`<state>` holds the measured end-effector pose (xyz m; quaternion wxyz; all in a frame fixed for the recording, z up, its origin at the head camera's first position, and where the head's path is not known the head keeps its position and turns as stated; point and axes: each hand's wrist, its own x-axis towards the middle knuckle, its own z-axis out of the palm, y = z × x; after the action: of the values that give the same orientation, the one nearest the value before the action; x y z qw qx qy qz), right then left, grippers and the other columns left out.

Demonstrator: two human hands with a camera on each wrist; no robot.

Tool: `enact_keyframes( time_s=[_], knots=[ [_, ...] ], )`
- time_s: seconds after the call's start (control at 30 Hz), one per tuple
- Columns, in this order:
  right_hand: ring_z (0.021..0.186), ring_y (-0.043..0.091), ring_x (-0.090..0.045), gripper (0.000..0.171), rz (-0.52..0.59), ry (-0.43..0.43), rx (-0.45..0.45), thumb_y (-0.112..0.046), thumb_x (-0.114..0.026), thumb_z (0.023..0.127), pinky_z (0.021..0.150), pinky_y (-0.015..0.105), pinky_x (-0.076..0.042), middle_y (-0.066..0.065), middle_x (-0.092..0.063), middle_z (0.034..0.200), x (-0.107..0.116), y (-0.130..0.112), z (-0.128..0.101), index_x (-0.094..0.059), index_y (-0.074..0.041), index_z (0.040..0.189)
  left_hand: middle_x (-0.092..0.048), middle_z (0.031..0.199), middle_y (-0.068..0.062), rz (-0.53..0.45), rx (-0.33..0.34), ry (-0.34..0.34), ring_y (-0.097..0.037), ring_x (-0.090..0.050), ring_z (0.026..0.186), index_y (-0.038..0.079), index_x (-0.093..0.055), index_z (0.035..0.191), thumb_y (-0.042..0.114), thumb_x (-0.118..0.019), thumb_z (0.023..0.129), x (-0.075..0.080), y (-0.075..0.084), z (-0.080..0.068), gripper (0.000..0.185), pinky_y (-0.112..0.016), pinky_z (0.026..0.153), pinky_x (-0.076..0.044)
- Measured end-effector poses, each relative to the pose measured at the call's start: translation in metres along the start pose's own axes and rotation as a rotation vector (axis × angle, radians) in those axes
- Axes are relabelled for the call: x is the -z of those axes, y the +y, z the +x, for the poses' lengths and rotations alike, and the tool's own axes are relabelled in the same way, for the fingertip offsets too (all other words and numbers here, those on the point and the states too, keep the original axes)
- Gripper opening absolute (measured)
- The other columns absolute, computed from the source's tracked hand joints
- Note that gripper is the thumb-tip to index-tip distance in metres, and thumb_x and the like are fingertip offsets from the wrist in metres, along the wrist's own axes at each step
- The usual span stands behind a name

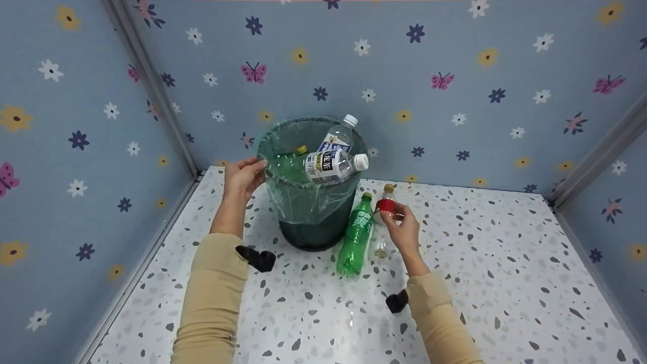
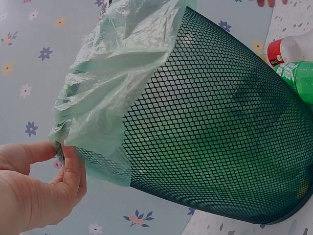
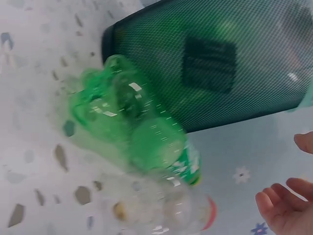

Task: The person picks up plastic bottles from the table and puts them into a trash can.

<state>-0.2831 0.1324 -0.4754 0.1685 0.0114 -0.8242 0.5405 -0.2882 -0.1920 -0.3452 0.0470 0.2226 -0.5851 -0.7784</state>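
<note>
A dark green mesh waste bin (image 1: 316,235) lined with a thin translucent green bag (image 2: 105,93) stands near the back wall. My left hand (image 1: 243,177) pinches the bag-covered rim at its left side, thumb on one side and fingers on the other. To the bin's right, my right hand (image 1: 404,227) is by a clear bottle with a red label (image 1: 386,205); in the right wrist view its loosely bent fingers (image 3: 269,200) are apart from that bottle. A green plastic bottle (image 1: 359,232) lies between the clear bottle and the bin.
Inside the bin, two clear bottles with white caps, one upright (image 1: 339,135) and one lying across (image 1: 331,166), stick out near the rim, beside a yellow-capped green bottle (image 1: 295,164). Flowered walls (image 1: 455,126) enclose the speckled white surface (image 1: 480,283).
</note>
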Motion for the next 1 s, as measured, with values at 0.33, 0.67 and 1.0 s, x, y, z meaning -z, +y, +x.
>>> enact_keyframes(
  time_s=[0.33,0.67,1.0],
  knots=[
    [0.108,0.038,-0.043,0.056,-0.192,-0.090,-0.225,-0.021,-0.062,0.083,0.089,0.043,-0.036,0.029,-0.044,0.117,-0.012,0.030,-0.006,-0.038,0.011,0.123,-0.047,0.108,-0.009,0.006,0.000,0.006,-0.015,-0.053,0.084,-0.003,-0.044,0.125,0.004,-0.057,0.086,-0.001,-0.001,0.002,0.042,-0.026,0.074,-0.047],
    [0.113,0.039,-0.041,0.073,-0.254,-0.220,-0.423,-0.033,-0.062,0.082,0.093,0.043,-0.034,0.033,-0.040,0.121,-0.018,0.051,-0.008,-0.029,0.014,0.127,-0.047,0.105,-0.009,0.004,-0.005,-0.002,-0.015,-0.053,0.082,-0.004,-0.044,0.123,0.003,-0.057,0.085,0.000,-0.001,0.002,0.040,-0.024,0.067,-0.047],
    [0.115,0.038,-0.038,0.078,-0.185,-0.273,-0.558,-0.040,-0.061,0.081,0.095,0.043,-0.032,0.030,-0.037,0.126,-0.016,0.055,-0.006,-0.029,0.013,0.128,-0.046,0.110,-0.010,0.007,0.001,-0.012,-0.014,-0.053,0.085,-0.003,-0.042,0.127,0.004,-0.056,0.086,0.000,0.000,0.000,0.044,-0.028,0.080,-0.045]
  ],
)
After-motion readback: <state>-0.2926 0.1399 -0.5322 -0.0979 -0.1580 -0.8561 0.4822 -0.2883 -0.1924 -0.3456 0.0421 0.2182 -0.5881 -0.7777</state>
